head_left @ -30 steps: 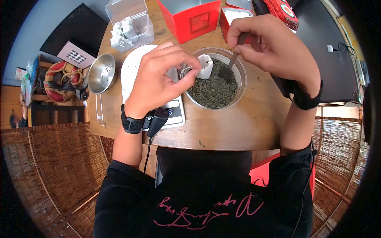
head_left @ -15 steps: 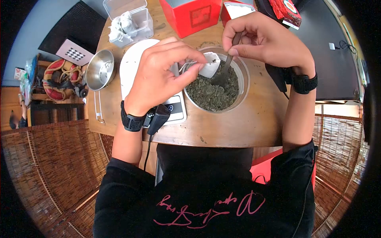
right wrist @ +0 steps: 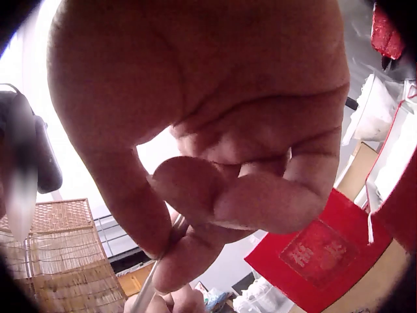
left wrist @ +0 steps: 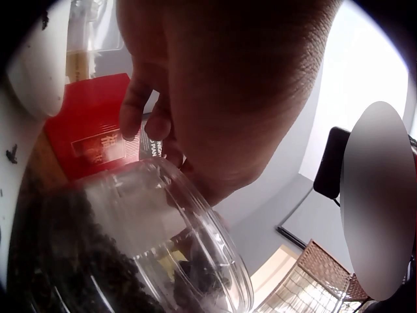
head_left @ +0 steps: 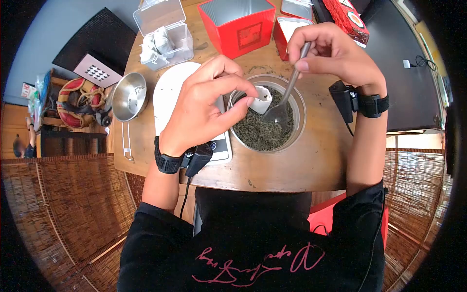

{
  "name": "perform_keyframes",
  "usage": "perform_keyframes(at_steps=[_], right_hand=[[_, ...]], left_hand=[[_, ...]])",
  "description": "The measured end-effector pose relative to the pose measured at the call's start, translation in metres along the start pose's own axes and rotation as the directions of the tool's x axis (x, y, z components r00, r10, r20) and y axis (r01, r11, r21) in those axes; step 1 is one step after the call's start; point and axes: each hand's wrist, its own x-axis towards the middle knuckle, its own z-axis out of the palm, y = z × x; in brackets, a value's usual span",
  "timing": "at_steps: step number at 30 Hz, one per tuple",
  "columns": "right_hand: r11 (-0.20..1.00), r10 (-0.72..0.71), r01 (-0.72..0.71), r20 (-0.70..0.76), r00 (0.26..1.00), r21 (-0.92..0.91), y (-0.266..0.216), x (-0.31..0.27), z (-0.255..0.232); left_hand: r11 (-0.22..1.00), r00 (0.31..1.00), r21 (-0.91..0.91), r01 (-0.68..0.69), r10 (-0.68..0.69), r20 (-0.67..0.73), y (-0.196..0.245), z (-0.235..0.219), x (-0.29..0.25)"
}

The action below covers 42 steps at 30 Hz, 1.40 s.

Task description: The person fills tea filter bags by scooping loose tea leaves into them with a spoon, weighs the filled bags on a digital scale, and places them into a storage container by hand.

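In the head view my left hand (head_left: pixel 206 104) pinches a small white tea bag (head_left: pixel 260 105) between thumb and forefinger, its mouth turned up, above a clear round tub (head_left: pixel 302 119). Dark dried leaves (head_left: pixel 260 134), like loose tea, lie in the tub. My right hand (head_left: pixel 338 58) grips the handle of a metal spoon (head_left: pixel 292 85) between thumb and fingers. The spoon's head rests among the leaves, just right of the bag. In the right wrist view the spoon handle (right wrist: pixel 144 287) slants down from the fingertips. The left wrist view shows the tub's wall (left wrist: pixel 228 261) close by, the bag hidden.
A white kitchen scale (head_left: pixel 168 92) lies under my left hand. Left of it stands a steel pan (head_left: pixel 127 100) with a wire handle. Behind are an open plastic box (head_left: pixel 182 46) of filled white bags, a red box (head_left: pixel 238 34) and a smaller red container (head_left: pixel 280 41).
The tea bag has shifted slightly right over the tub. The spoon has moved through the leaves toward the bag, and my right wrist has dropped. The head view has tilted a little.
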Motion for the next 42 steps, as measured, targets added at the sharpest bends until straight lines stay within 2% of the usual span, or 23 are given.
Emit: perform_keyframes(at_steps=[2, 4, 6, 8, 11, 14, 18, 20, 21, 23, 24, 26, 27, 29, 30, 32, 33, 35, 42], right_hand=[[0.998, 0.066, -0.065, -0.049, 0.997, 0.025, -0.009, -0.006, -0.007], [0.998, 0.065, -0.064, -0.033, 0.997, 0.022, -0.014, -0.011, -0.016], [0.982, 0.091, -0.128, -0.242, 0.966, -0.141, -0.007, -0.016, -0.02], [0.981, 0.124, -0.158, -0.255, 0.959, -0.116, -0.008, -0.018, -0.024], [0.987, 0.041, -0.09, -0.326, 0.944, -0.136, -0.01, -0.018, -0.026], [1.0, -0.022, 0.025, -0.408, 0.913, 0.001, -0.013, -0.015, -0.016], [0.997, -0.037, 0.006, -0.412, 0.91, -0.077, -0.038, -0.015, -0.005], [0.996, 0.021, -0.054, -0.402, 0.915, -0.072, -0.062, -0.017, 0.008], [0.996, 0.025, -0.057, -0.402, 0.915, -0.068, -0.059, -0.015, 0.012], [0.913, -0.175, -0.037, -0.474, 0.863, -0.406, -0.05, -0.014, 0.02], [0.913, -0.175, -0.037, -0.474, 0.863, -0.406, -0.058, -0.014, 0.019], [0.981, 0.051, -0.122, -0.415, 0.909, -0.148, -0.08, -0.017, 0.018], [0.982, 0.052, -0.123, -0.414, 0.909, -0.146, -0.079, -0.018, 0.023], [0.903, -0.109, -0.1, -0.448, 0.887, -0.418, -0.077, -0.02, 0.032], [0.903, -0.108, -0.101, -0.448, 0.888, -0.417, -0.079, -0.02, 0.036], [0.84, -0.183, -0.121, -0.486, 0.854, -0.529, -0.083, -0.018, 0.044], [0.84, -0.184, -0.119, -0.485, 0.855, -0.529, -0.093, -0.015, 0.048], [0.883, 0.001, -0.249, -0.529, 0.848, -0.398, -0.115, -0.011, 0.051], [0.895, -0.075, -0.153, -0.479, 0.875, -0.419, -0.09, -0.02, 0.028]], left_hand=[[1.0, 1.0, 0.006, -0.003, 0.003, 0.006, -0.001, 0.0, 0.0], [1.0, 1.0, 0.015, -0.01, 0.01, 0.01, 0.0, 0.0, 0.0], [1.0, 1.0, 0.006, -0.011, 0.011, 0.007, 0.0, 0.0, 0.0], [1.0, 1.0, 0.009, -0.009, 0.009, 0.011, 0.001, 0.0, -0.001], [1.0, 1.0, 0.003, -0.006, 0.006, 0.015, 0.001, 0.001, 0.001], [1.0, 1.0, 0.007, -0.007, 0.007, 0.014, 0.001, 0.002, 0.0], [1.0, 1.0, 0.03, -0.003, 0.002, 0.022, 0.002, 0.0, 0.001], [1.0, 1.0, 0.018, 0.011, -0.011, 0.016, 0.002, 0.001, 0.0], [1.0, 1.0, 0.004, 0.027, -0.027, 0.012, 0.002, 0.002, -0.001], [1.0, 1.0, 0.013, 0.014, -0.014, 0.014, 0.002, 0.002, -0.001], [1.0, 1.0, 0.028, -0.003, 0.002, 0.011, 0.002, 0.001, 0.0], [0.999, 1.0, 0.032, -0.012, 0.012, 0.003, 0.001, 0.002, 0.0], [0.999, 1.0, 0.034, -0.02, 0.02, -0.004, 0.001, 0.002, 0.0], [0.999, 1.0, 0.037, -0.021, 0.021, 0.0, 0.002, 0.003, 0.0], [0.999, 1.0, 0.042, -0.027, 0.027, 0.002, 0.002, 0.002, 0.0], [0.999, 1.0, 0.029, -0.028, 0.028, -0.002, 0.001, 0.003, 0.0], [0.999, 1.0, 0.016, -0.028, 0.028, -0.006, 0.0, 0.003, 0.0], [0.999, 1.0, 0.019, -0.029, 0.029, -0.001, 0.001, 0.002, -0.001], [0.998, 0.999, 0.033, -0.044, 0.045, -0.02, -0.001, 0.003, 0.0]])
